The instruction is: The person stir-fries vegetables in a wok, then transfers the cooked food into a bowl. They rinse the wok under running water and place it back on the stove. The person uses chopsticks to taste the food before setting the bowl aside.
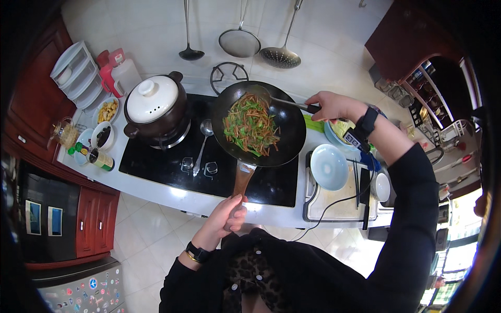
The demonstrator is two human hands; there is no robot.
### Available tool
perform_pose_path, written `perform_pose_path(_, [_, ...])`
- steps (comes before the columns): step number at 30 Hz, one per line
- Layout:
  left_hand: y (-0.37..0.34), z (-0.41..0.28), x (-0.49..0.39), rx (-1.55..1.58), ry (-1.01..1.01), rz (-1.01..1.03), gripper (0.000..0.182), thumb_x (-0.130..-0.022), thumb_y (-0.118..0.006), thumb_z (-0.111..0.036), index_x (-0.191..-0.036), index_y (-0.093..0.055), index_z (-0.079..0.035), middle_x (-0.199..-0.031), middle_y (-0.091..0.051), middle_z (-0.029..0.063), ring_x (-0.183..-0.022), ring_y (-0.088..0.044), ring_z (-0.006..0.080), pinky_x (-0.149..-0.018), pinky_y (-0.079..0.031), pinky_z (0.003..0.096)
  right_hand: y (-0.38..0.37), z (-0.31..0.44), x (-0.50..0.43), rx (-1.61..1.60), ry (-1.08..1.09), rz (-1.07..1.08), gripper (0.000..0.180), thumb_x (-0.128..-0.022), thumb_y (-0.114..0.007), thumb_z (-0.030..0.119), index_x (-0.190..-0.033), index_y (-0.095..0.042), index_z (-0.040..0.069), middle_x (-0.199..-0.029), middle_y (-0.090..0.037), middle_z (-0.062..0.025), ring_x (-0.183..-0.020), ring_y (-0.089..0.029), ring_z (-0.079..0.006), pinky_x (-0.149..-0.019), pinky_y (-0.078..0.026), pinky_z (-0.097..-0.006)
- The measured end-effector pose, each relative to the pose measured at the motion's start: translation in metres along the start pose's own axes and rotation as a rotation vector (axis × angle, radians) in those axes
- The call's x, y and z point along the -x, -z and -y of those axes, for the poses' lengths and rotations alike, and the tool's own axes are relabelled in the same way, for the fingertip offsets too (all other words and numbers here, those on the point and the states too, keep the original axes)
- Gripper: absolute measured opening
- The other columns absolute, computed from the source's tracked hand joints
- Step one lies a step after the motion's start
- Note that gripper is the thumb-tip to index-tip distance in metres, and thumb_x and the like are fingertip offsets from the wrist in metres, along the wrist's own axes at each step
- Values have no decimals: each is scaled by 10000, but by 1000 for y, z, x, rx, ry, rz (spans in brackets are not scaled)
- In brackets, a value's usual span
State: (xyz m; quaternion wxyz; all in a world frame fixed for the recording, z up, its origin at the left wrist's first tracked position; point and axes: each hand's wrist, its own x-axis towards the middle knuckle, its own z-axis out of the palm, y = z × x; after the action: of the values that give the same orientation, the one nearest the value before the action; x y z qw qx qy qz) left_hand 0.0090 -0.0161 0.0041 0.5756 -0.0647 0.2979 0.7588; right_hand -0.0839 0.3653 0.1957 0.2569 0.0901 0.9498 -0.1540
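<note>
My left hand (229, 213) is closed around the wooden handle (242, 180) of a black wok (291, 137). The wok sits over the right part of the black glass gas hob (156, 164). Inside it lies a heap of shredded green vegetable and thin brown strips (250, 127). My right hand (330, 106) grips the black handle of a metal spatula (287, 103) from above. The spatula's blade rests at the upper part of the food, against the wok's inner wall. A metal spoon (202, 146) lies on the hob, left of the wok.
A dark clay pot (172, 111) with a white lid stands on the left burner. Small dishes and a sauce bottle (101, 159) are at the left. A pale blue bowl (329, 167), chopsticks (356, 184) and a knife (365, 195) lie on a cutting board (325, 209) at right. A cable crosses there.
</note>
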Motion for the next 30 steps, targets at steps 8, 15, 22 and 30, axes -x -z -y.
perform_pose_path(8, [3,0,-2,53,18,19,242,-1066,-421,-332,-1085,-535,-119,-694,-463,-35,-443,-305,26,-409,-252,192,-39,-4,58,816,711,-443,719,-801,-606,10,-1467,-456,234,-753,-563,-87,-679,-639,-259,-619,-522,-373])
perform_pose_path(15, [6,-2,-1,55,17,17,241,-1067,-423,-328,-1085,-546,-121,-694,-458,-36,-449,-303,25,-411,-244,191,-30,-13,139,701,476,-408,720,-796,-541,-104,-1414,-540,265,-744,-537,-99,-607,-589,-263,-573,-487,-370])
perform_pose_path(22, [5,-2,0,46,31,-6,243,-1062,-436,-340,-1089,-538,-121,-687,-448,-37,-448,-310,26,-411,-255,196,-69,-6,164,687,271,-282,712,-750,-578,-74,-1384,-576,252,-760,-576,-123,-648,-613,-303,-589,-483,-395])
perform_pose_path(30, [8,-1,-2,76,24,25,258,-1059,-440,-353,-1089,-535,-115,-683,-446,-30,-444,-318,32,-413,-262,200,-77,-29,113,336,193,-411,623,-797,-612,8,-1385,-559,208,-907,-666,-183,-802,-652,-353,-730,-522,-422])
